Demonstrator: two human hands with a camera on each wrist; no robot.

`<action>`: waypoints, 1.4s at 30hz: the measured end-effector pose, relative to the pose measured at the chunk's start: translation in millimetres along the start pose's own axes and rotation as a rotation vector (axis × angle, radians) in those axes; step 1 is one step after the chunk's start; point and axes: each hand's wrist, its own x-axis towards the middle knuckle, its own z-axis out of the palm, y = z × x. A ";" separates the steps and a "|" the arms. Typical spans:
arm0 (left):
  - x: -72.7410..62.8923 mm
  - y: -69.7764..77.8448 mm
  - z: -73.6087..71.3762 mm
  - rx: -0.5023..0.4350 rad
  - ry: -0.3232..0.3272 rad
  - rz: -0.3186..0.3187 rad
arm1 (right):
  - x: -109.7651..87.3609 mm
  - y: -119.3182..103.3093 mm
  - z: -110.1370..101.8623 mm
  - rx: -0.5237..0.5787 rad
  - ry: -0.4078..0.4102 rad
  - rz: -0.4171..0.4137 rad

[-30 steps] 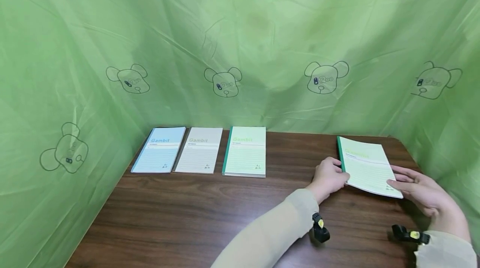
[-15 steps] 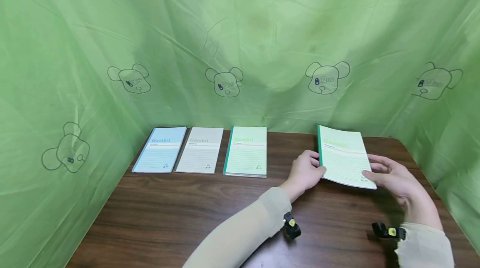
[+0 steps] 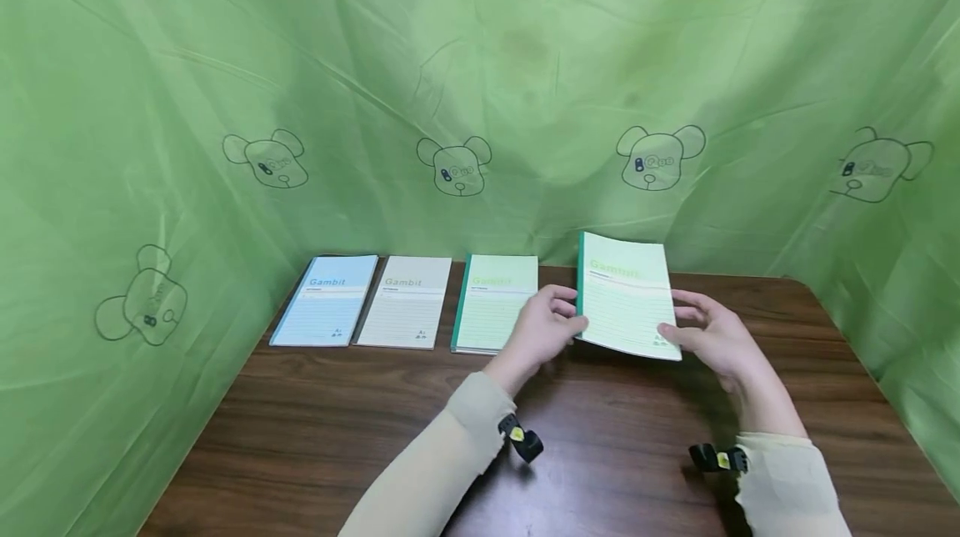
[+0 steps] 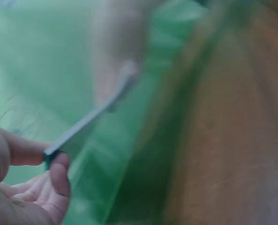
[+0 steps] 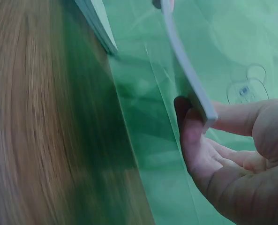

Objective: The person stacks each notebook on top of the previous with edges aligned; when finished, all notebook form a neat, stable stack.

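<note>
A green notebook [image 3: 626,295] with a dark green spine is held above the table between both hands. My left hand [image 3: 542,327] pinches its spine edge near the lower corner, thumb on top and fingers beneath, as the left wrist view also shows with the notebook edge [image 4: 82,123]. On the opposite side, my right hand [image 3: 716,337] pinches the lower right edge; in the right wrist view the notebook [image 5: 188,65] bends slightly between thumb and fingers. Just left of my left hand lies a stack of green notebooks [image 3: 495,295], its lower right corner partly covered by that hand.
A grey notebook [image 3: 405,303] and a blue notebook [image 3: 326,303] lie in a row to the left along the back of the brown wooden table [image 3: 337,429]. Green sheeting [image 3: 360,87] with bear-head drawings surrounds the table at the back and sides.
Both hands have carried the green notebook leftward from the table's right side, closer to the green stack and somewhat toward the back. The row of notebooks on the left stays in place.
</note>
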 end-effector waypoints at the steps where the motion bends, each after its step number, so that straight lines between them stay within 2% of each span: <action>1: 0.6 0.9 -7.3 -0.036 -0.003 -0.013 | 2.4 -3.1 4.4 0.008 -0.005 0.002; 3: 1.7 2.9 -22.2 -0.083 -0.006 -0.032 | 7.8 -8.9 14.2 0.044 -0.013 -0.006; 5: 2.2 4.5 -37.5 -0.091 -0.010 -0.038 | 13.1 -15.4 24.8 0.096 -0.017 -0.018; 11: 2.3 2.8 -84.6 -0.037 -0.024 -0.018 | 23.6 -39.0 56.7 0.246 -0.039 -0.041; 15: 1.6 -5.6 -111.9 -0.007 -0.034 0.010 | 28.1 -49.6 75.2 0.281 -0.052 -0.058; 20: 0.5 -16.7 -138.4 0.044 -0.050 -0.010 | 35.1 -56.6 97.1 0.290 -0.050 -0.068; 26: -3.6 -22.1 -161.7 0.038 -0.028 -0.054 | 46.7 -60.5 123.0 0.365 -0.043 -0.062; 31: -4.8 -31.1 -176.3 0.048 -0.041 -0.087 | 52.3 -59.0 140.4 0.401 -0.040 -0.053; 36: -6.2 -39.9 -185.9 0.071 -0.041 -0.122 | 56.0 -53.3 156.7 0.398 -0.041 -0.037; 42: -8.8 -50.8 -192.0 0.103 -0.003 -0.166 | 61.6 -48.2 175.2 0.389 -0.046 -0.026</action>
